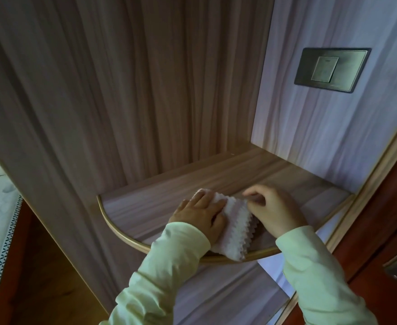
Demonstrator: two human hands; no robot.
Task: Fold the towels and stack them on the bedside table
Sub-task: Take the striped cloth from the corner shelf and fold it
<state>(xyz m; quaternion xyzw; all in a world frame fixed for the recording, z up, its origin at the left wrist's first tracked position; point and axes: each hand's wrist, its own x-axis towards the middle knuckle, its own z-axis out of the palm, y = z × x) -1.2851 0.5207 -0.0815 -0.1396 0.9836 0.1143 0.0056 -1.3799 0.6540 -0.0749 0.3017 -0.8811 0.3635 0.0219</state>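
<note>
Pressing my left hand [199,214] flat on the towel [236,231], fingers straight and close together, I am holding it down on the bedside table [146,207] (the rounded wooden shelf with a gold rim). The towel, white with pink stripes and a zigzag edge, is lying near the front, one corner hanging over the rim. My right hand [274,209] is pinching its right edge, fingers curled. A wall switch [331,69] is sitting higher up, on the right panel.
</note>
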